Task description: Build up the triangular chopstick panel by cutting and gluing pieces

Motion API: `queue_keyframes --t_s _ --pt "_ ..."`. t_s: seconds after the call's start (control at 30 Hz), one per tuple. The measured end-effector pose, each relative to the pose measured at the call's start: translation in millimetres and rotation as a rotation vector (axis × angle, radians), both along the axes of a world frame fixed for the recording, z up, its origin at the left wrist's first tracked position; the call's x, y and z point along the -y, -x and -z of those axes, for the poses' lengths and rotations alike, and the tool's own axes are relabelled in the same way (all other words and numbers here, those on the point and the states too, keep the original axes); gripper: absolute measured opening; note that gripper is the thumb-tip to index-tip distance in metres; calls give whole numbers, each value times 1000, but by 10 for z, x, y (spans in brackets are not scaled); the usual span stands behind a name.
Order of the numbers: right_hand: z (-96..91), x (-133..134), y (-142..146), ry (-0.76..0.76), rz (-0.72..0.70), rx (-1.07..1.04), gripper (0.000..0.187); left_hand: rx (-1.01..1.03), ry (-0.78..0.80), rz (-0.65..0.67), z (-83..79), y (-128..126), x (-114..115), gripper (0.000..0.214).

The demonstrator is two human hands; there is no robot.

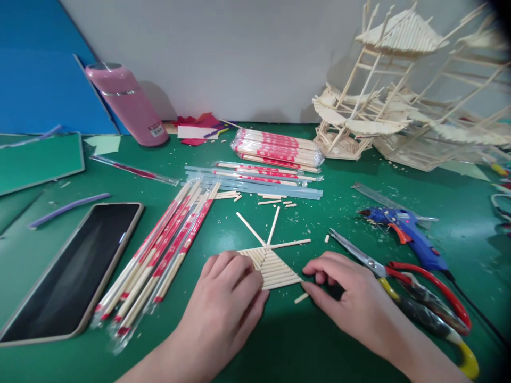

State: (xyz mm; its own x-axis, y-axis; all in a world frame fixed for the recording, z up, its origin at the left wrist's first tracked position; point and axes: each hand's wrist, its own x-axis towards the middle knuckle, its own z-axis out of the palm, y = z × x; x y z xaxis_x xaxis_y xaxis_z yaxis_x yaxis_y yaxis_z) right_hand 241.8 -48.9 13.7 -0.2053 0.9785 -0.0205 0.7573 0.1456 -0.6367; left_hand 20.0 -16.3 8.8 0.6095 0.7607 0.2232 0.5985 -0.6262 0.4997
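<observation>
Left hand [229,298]: resting curled over the left part of the stick panel [281,271], fingers grasping it against the table [295,346].
Right hand [343,298]: holding thumb and forefinger at the panel's right corner, thumb touching; cannot tell if they are pinching it.
Panel look: pale thin wooden sticks, lying side by side in close rows, forming slatted wedges; bare sticks are fanning out from the far point.
Panel place: lying flat on the green table, between both hands, wrapped chopsticks [159,255] on its left.
Panel count: one; three bare sticks are clearly sticking out beyond the slats.
Offcuts: one short stick [301,298] is lying just beside the right thumb; more small bits are scattering the table, not countable.
Other counts: one phone [72,271], one pink bottle [131,106], one blue glue gun [407,231], one plump chopstick pack [279,148]; loose wrapped packets are overlapping, count unclear.
Tools: red and yellow-black handles are overlapping by the metal pivot [372,265], number unclear.
Stick models [403,34]: standing at the far right, overlapping, at least two.
Panel direction: wedge point is facing away from the person, wide edge facing the person; bare sticks are pointing far-left, away and right.
Long axis: visible part is running roughly left to right; left end is hiding under the hand, so full axis unclear.
</observation>
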Motion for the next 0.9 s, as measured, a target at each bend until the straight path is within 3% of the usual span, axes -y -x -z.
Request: queue_keyframes --t_s 0.4,0.9 --pt "3 -18 19 -22 -103 -4 12 -1 -7 4 12 -9 4 11" --pt "49 14 26 -67 -111 53 13 38 40 -9 -3 -24 43 13"
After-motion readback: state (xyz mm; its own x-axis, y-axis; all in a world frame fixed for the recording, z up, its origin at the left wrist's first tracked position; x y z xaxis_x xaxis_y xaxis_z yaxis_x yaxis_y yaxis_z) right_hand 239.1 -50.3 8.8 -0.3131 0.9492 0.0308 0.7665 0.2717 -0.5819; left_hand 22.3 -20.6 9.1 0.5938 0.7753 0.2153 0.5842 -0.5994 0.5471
